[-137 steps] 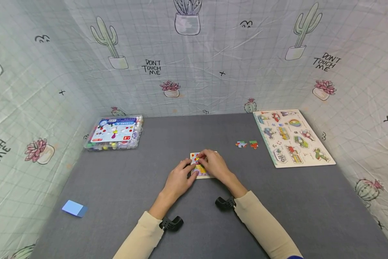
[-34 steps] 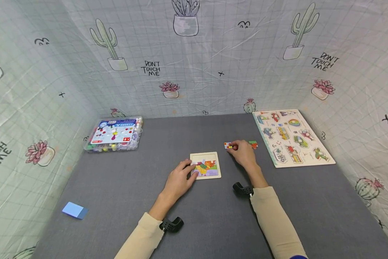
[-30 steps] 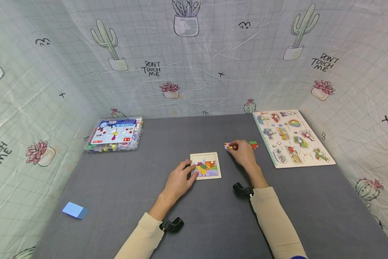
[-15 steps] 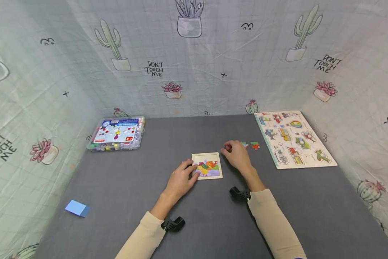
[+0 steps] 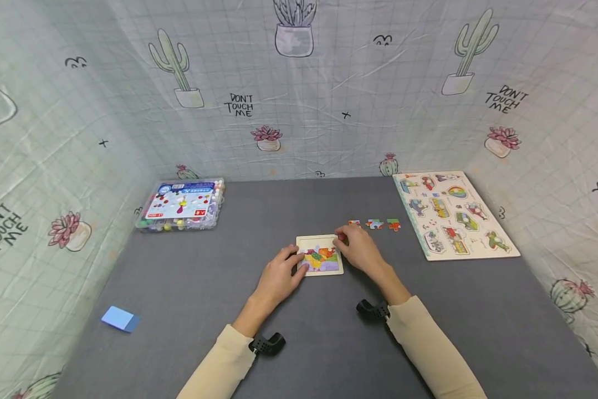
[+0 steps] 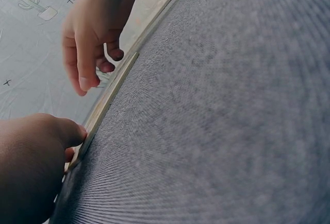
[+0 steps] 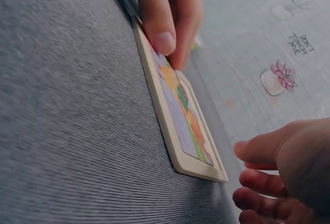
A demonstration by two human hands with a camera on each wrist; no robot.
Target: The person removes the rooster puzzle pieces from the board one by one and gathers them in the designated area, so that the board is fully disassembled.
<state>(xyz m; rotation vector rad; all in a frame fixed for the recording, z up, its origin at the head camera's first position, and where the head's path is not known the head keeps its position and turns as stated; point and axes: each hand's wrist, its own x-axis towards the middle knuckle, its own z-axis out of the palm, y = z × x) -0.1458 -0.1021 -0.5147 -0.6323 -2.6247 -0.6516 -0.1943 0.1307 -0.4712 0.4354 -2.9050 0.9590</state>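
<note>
Left hand and right hand at a wooden puzzle frame lying flat, centrally, on the grey surface. The left grip pinches the frame's left side between thumb and fingers; the colourful picture fills its lower part, leaving pale backing above. The right grip is loosely bent near the upper right corner, with no piece visible between its fingers. Beyond it, three loose pieces form a row, left of a larger illustrated board.
</note>
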